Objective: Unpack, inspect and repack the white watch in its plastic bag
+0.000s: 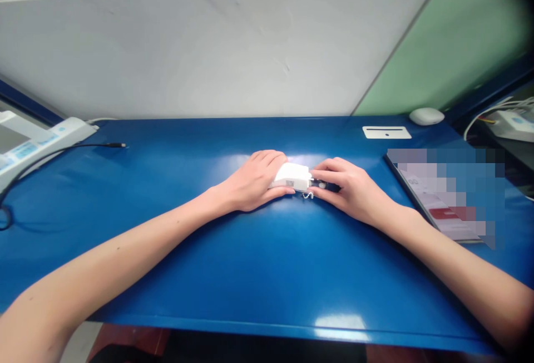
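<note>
Just above the middle of the blue desk (250,274), my left hand (259,180) is wrapped round a small white plastic device (292,175) from its left side. A short beaded chain (307,195) hangs at the device's right end. My right hand (352,187) pinches a small dark piece (332,185) at that same end, thumb below and fingers above. That piece lies in line with the white device; whether the two are joined cannot be made out. The fingers cover part of both.
A black cable (95,145) and a white power strip (69,132) lie at the left. To the right are a white flat plate (386,132), a rounded white case (426,116) and a flat, partly blurred-out screen or booklet (442,207). A grey-white panel (187,51) stands behind.
</note>
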### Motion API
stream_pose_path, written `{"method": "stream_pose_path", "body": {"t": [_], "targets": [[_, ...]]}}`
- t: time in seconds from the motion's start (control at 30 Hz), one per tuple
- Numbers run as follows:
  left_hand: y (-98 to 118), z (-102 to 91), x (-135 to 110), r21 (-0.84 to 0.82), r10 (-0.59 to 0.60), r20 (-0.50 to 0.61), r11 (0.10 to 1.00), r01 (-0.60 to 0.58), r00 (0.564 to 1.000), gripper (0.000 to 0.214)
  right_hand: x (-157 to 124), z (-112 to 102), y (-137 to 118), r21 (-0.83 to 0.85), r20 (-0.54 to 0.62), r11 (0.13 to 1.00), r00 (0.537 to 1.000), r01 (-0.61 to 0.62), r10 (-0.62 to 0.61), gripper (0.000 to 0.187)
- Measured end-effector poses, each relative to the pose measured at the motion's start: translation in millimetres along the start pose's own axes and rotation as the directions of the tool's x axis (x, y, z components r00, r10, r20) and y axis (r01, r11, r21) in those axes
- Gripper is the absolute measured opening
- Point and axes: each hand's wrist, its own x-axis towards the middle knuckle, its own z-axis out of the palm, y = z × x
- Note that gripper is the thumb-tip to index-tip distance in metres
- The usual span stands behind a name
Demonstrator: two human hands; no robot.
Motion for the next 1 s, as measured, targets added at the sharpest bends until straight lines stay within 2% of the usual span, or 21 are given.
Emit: {"method": "stream_pose_path", "body": {"t": [0.3, 0.8, 1.0], "targets": [[1, 0.2, 0, 0.019, 0.020, -0.018, 1.000, -0.019, 1.000, 0.054, 0, 0, -9, 0.078, 0.050, 0.990, 0.993, -0.115, 0.111, 0.019], [2, -0.5, 1, 0.034, 0.026, -0.025, 0.999, -0.025, 0.999, 0.057, -1, 1, -8, 0.059, 0.036, 0.985, 0.986, -0.162, 0.160, 0.020], [1, 1.3, 1, 0.045, 0.026, -0.033, 0.999, -0.024, 0.999, 0.061, 0, -1, -14, -0.024, 0.061, 0.982, 0.980, -0.188, 0.189, 0.019]]}}
